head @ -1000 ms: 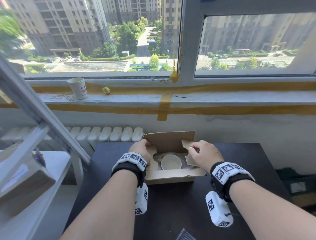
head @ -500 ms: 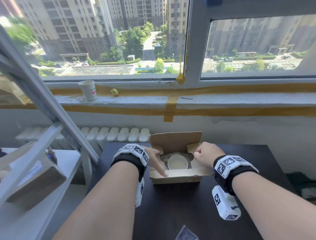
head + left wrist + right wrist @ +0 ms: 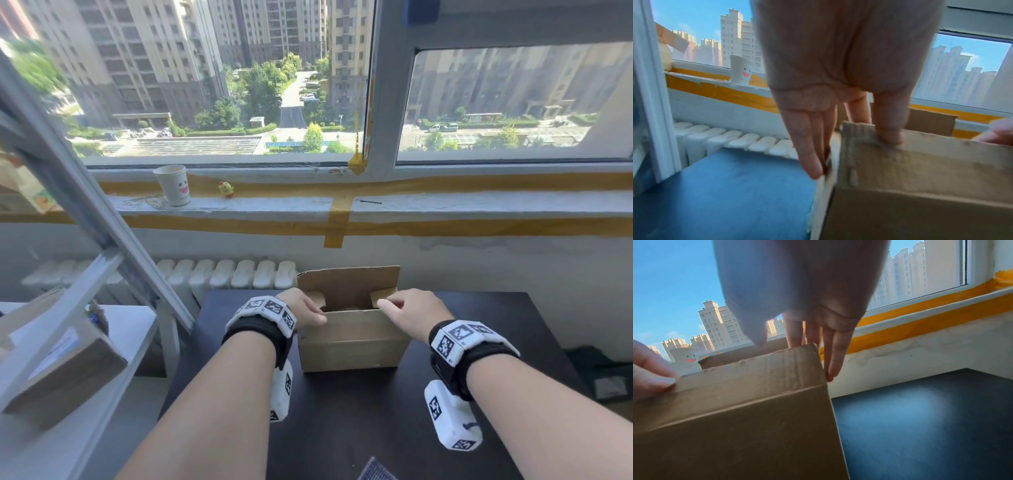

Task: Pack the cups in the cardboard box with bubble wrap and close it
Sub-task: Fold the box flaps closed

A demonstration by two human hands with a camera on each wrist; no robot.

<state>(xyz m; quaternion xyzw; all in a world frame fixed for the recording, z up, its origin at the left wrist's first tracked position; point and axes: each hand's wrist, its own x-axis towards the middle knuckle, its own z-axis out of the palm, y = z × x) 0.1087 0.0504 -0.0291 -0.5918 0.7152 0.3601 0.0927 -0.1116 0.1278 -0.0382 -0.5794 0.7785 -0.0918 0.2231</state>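
A small cardboard box [image 3: 349, 342] stands on the dark table [image 3: 342, 428], and its back flap [image 3: 349, 284] is upright. The front flap [image 3: 920, 154] is raised and hides the inside, so no cup or bubble wrap shows. My left hand [image 3: 308, 313] pinches that flap's upper left corner: the thumb [image 3: 888, 134] lies on its near face, with the fingers behind and along the box's left side. My right hand [image 3: 394, 305] holds the upper right corner, with its fingers [image 3: 795, 337] behind the flap and the little finger down the box's right edge.
A white paper cup with a smiling face [image 3: 173, 185] and a small yellow toy [image 3: 226, 189] sit on the taped windowsill. A radiator [image 3: 222, 277] runs behind the table. A white shelf frame with a box [image 3: 65, 373] stands to the left.
The front flap has swung up from its folded-down position to upright. Both hands have moved to its upper corners. The cup seen inside the box is now hidden.
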